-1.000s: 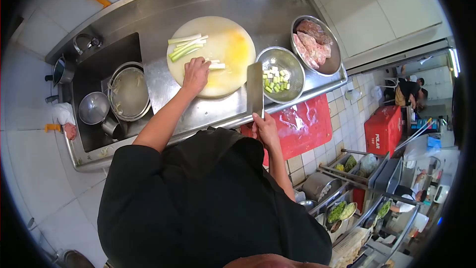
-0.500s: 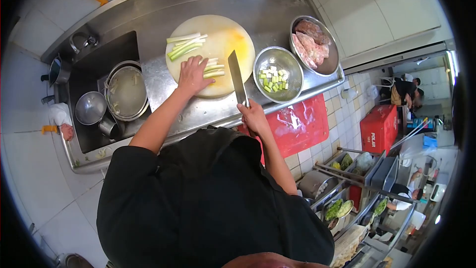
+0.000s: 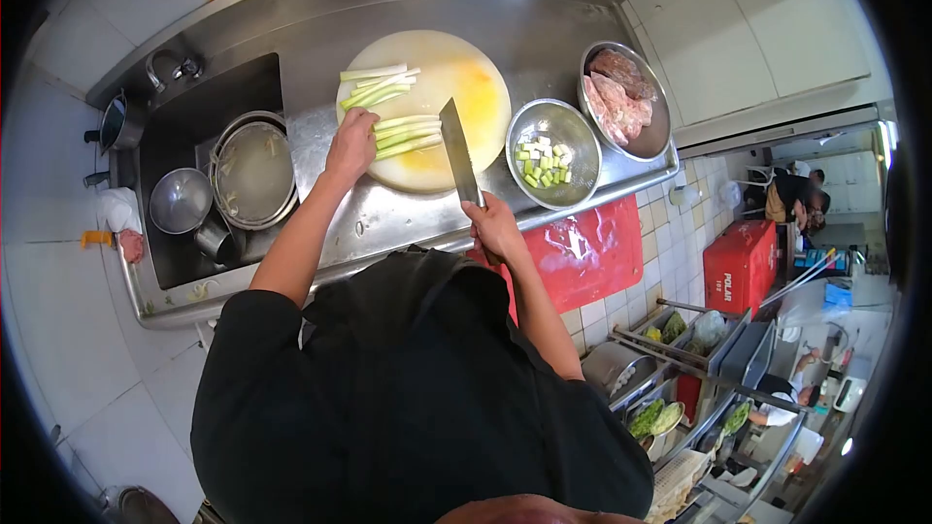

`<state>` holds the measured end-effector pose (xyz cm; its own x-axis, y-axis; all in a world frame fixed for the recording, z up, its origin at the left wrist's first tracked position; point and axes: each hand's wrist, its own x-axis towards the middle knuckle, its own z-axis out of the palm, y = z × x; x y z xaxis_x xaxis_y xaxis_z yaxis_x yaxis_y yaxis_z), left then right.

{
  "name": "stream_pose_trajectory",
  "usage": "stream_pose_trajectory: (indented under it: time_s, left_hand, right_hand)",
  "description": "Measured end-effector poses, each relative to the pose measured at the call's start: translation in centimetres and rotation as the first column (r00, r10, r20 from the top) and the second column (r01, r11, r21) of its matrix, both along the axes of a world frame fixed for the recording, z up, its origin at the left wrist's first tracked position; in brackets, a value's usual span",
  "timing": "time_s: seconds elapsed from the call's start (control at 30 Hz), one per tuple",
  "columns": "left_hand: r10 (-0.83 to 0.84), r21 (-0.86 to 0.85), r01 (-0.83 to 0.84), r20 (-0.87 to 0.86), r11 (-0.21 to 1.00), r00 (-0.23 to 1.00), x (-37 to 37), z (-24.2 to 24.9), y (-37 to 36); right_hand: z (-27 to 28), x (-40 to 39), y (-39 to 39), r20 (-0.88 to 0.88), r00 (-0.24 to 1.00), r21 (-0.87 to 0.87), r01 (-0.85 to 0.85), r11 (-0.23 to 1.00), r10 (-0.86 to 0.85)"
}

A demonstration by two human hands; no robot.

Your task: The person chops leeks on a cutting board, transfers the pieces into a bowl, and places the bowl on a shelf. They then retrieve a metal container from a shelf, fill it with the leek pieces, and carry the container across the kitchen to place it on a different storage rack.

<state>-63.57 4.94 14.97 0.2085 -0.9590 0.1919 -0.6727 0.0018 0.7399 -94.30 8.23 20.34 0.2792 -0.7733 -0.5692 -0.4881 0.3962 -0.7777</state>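
Observation:
Pale green onion stalks (image 3: 408, 136) lie side by side on a round cutting board (image 3: 476, 63). My left hand (image 3: 351, 144) is closed at their left ends, its fingertips partly hidden. In my right hand (image 3: 495, 228) is the handle of a large kitchen knife (image 3: 458, 147), whose blade points away from me over the board, just beside the right ends of the stalks. Another bunch of green onions (image 3: 381, 85) rests higher on the board. Right of the board, a metal bowl (image 3: 524, 196) contains cut green onion pieces (image 3: 546, 163).
Raw meat (image 3: 617, 102) fills part of a second bowl (image 3: 660, 136) at the counter's right end. A sink (image 3: 160, 267) with pots is on the left. Below the counter edge is a red board-like surface (image 3: 592, 252). Racks of food and other people are at far right.
My left hand has gone from lying spread over the stalks to closing at their left ends, leaving them more exposed. The knife stays near the same place. The view has shifted slightly.

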Motion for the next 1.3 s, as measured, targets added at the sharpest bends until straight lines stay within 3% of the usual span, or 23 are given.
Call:
stream_pose_trajectory:
  time_s: [0.1, 0.2, 0.3, 0.4, 0.5, 0.63, 0.73, 0.93, 1.03, 1.13, 1.23, 1.3]
  left_hand:
    - [-0.135, -0.085, 0.157, 0.224, 0.984, 0.965, -0.8, 1.1, -1.3]
    - [-0.260, -0.089, 0.300, 0.310, 0.950, 0.915, -2.8, 0.1, -2.8]
    - [-0.433, 0.069, 0.436, 0.324, 0.897, 0.841, -2.8, -1.1, -3.0]
    - [-0.505, 0.119, 0.495, 0.325, 0.861, 0.800, -3.3, -1.2, -1.6]
    - [-0.454, 0.142, 0.436, 0.403, 0.889, 0.795, -5.2, -0.5, 0.2]
    - [-0.302, -0.088, 0.379, 0.453, 0.921, 0.839, -5.5, -0.8, 0.6]
    - [-0.428, -0.034, 0.450, 0.255, 0.892, 0.867, -4.6, -0.5, 0.1]
    - [-0.447, -0.101, 0.478, 0.229, 0.873, 0.865, -4.7, 0.3, -0.2]
    - [-0.469, -0.099, 0.501, 0.234, 0.860, 0.852, -4.7, -0.1, -0.5]
    - [-0.465, -0.088, 0.496, 0.241, 0.864, 0.852, -4.8, -0.3, -0.5]
    - [-0.451, -0.069, 0.481, 0.255, 0.874, 0.855, -4.9, -0.5, -0.6]
    - [-0.445, -0.043, 0.473, 0.274, 0.880, 0.853, -5.0, -0.5, -0.7]
  right_hand:
    - [-0.1, 0.0, -0.2, -0.012, 1.000, -0.011, -0.010, 1.000, 0.009]
    - [0.5, 0.3, -0.1, -0.028, 0.999, -0.020, -0.022, 1.000, 0.022]
    - [0.9, 0.0, 0.0, -0.044, 0.999, 0.003, -0.020, 1.000, 0.020]
    - [1.6, -0.3, 0.8, -0.063, 0.998, 0.021, 0.001, 1.000, 0.000]
    - [2.2, -0.4, 1.7, -0.080, 0.997, 0.001, 0.003, 1.000, -0.003]
    - [2.5, -0.6, 2.3, -0.113, 0.994, -0.052, -0.013, 0.999, 0.007]
    - [3.6, 0.0, 2.2, -0.199, 0.979, -0.050, -0.055, 0.997, 0.044]
    - [3.9, 0.4, 2.3, -0.342, 0.935, -0.154, -0.152, 0.976, 0.092]
    - [3.5, 0.5, 1.7, -0.313, 0.947, 0.002, -0.071, 0.997, 0.068]
    - [2.6, 0.3, 2.5, -0.281, 0.959, -0.090, 0.006, 0.996, -0.031]
    - [4.3, 0.7, 3.5, -0.309, 0.951, -0.213, -0.037, 0.976, -0.032]
    - [6.4, 1.4, 3.7, -0.274, 0.962, -0.080, 0.000, 0.997, -0.022]
